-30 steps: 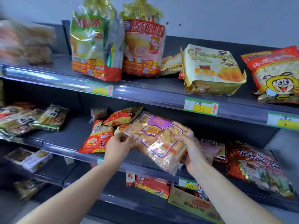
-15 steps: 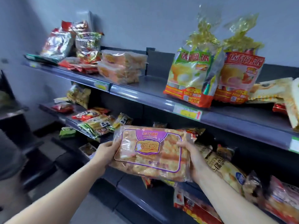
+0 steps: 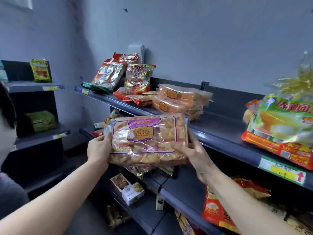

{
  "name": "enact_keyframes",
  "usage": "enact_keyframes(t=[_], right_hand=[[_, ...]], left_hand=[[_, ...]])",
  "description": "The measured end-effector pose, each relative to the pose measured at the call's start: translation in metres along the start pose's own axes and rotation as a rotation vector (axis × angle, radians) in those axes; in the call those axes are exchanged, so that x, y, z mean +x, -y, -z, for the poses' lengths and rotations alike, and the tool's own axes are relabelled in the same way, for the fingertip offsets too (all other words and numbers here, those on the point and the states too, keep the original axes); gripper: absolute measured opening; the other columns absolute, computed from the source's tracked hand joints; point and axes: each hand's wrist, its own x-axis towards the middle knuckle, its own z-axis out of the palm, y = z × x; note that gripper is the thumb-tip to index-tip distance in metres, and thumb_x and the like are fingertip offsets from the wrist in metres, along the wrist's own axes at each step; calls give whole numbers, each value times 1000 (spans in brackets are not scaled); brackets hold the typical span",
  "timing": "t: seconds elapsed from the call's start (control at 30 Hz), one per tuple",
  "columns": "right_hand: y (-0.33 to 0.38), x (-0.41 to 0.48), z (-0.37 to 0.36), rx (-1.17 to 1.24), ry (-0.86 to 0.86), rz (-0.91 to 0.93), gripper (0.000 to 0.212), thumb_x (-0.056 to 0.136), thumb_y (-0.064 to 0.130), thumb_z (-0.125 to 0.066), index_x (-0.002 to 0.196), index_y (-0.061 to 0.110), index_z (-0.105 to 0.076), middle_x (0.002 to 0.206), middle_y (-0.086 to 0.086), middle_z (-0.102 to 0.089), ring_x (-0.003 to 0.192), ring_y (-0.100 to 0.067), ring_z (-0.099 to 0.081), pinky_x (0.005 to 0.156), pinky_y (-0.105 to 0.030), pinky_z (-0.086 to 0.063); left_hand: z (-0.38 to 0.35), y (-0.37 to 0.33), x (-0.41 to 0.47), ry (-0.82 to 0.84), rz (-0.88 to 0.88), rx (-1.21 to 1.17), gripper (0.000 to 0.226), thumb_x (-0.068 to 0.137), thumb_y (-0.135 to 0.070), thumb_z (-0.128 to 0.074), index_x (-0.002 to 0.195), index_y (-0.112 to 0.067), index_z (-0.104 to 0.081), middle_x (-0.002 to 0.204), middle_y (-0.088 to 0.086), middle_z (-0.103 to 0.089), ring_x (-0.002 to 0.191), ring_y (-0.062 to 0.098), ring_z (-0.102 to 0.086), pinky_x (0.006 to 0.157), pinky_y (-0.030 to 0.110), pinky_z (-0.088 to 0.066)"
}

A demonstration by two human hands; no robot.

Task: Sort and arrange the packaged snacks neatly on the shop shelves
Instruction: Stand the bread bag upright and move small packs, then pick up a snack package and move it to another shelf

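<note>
Dark blue-grey metal shelving (image 3: 225, 141) runs from beyond the hands off to the right, its top shelf level with the fingertips and the lower shelves beneath the forearms. A second, narrower shelving unit (image 3: 37, 86) stands well to the left of the left hand, with a green packet (image 3: 40, 70) upright on its top shelf.

Far to the right of the right hand, a large green-and-orange cake bag (image 3: 284, 129) with a gathered gold top stands on the top shelf. In front of that shelf's edge, both hands hold a clear-wrapped pack of small cakes (image 3: 147, 138) with a purple-bordered label, lifted off every shelf and tilted with its label towards the camera. The left hand (image 3: 99, 148) grips the pack's left end, thumb on the front. The right hand (image 3: 194, 153) holds the right end, fingers spread across the wrapper's lower front.

Just beyond the held pack, on the top shelf, two matching cake packs (image 3: 183, 100) lie stacked. Farther beyond the left hand, a silver-and-red foil bag (image 3: 108, 76) and a gold-and-red bag (image 3: 138, 77) lean upright. Below the hands a small white box (image 3: 133, 193) sits on a lower shelf, and a red snack bag (image 3: 215, 212) lies under the right forearm. A green-and-yellow price label (image 3: 282, 171) is stuck to the shelf edge right of the right hand.
</note>
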Motion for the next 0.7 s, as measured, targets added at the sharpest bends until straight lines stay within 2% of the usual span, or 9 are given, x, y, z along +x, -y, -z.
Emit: enact_keyframes(t=[0.07, 0.17, 0.23, 0.33, 0.37, 0.43, 0.47, 0.6, 0.7], right_hand=[[13, 18, -9, -26, -49, 74, 69, 65, 42, -81, 124, 51, -45, 120, 17, -62, 110, -6, -58, 98, -28, -42], [35, 48, -16, 33, -191, 238, 56, 79, 26, -75, 125, 45, -49, 118, 18, -62, 105, -2, -60, 85, -20, -47], [49, 73, -13, 97, -262, 300, 50, 79, 25, -74, 123, 39, -56, 118, 10, -65, 104, -10, -64, 86, -30, -53], [62, 110, -2, 151, -387, 304, 66, 68, 38, -76, 129, 34, -52, 128, 2, -60, 113, -20, -61, 93, -44, -52], [64, 120, 2, 160, -419, 301, 67, 69, 38, -75, 131, 33, -50, 128, 3, -59, 113, -20, -61, 93, -44, -51], [61, 139, 10, 171, -458, 318, 58, 78, 30, -71, 132, 31, -49, 124, 4, -60, 110, -18, -61, 92, -41, -52], [56, 147, 14, 161, -482, 319, 57, 80, 29, -70, 132, 31, -48, 125, 5, -59, 111, -18, -60, 93, -41, -51], [35, 175, 27, 17, -531, 335, 64, 79, 34, -71, 135, 34, -42, 134, 5, -50, 120, -17, -52, 101, -43, -45], [26, 191, 39, -131, -555, 341, 70, 77, 43, -71, 138, 40, -35, 140, 11, -45, 125, -14, -47, 105, -45, -41]], left_hand=[[-1, -18, 18, 30, 1, -45, 25, 88, -32, -64, 68, -17, -68, 82, 10, -71, 81, 31, -69, 81, 53, -57], [-17, -46, 41, 99, 6, -160, 24, 89, -36, -64, 80, -14, -68, 89, 11, -69, 75, 27, -66, 76, 46, -58], [-33, -65, 55, 153, 37, -214, 32, 88, -47, -63, 87, -15, -66, 92, 12, -68, 79, 30, -66, 72, 43, -56], [-62, -86, 75, 270, 2, -311, 37, 84, -53, -65, 91, -16, -65, 96, 10, -70, 84, 30, -65, 67, 36, -50], [-73, -91, 81, 323, -24, -333, 40, 81, -53, -68, 99, -17, -65, 103, 7, -70, 89, 28, -66, 70, 34, -50], [-96, -96, 92, 445, -46, -247, 67, 68, -57, -75, 120, -19, -57, 117, 5, -66, 99, 26, -64, 77, 36, -50], [-106, -98, 95, 475, -61, -183, 70, 67, -53, -76, 123, -18, -54, 117, 4, -66, 97, 24, -64, 76, 35, -49], [-145, -90, 120, 470, -195, 73, 23, 85, -26, -72, 99, -14, -59, 97, 3, -68, 81, 15, -62, 60, 26, -40], [-171, -86, 133, 487, -301, 242, 21, 88, -29, -69, 88, -10, -60, 80, 0, -64, 68, 9, -57, 54, 22, -37]])
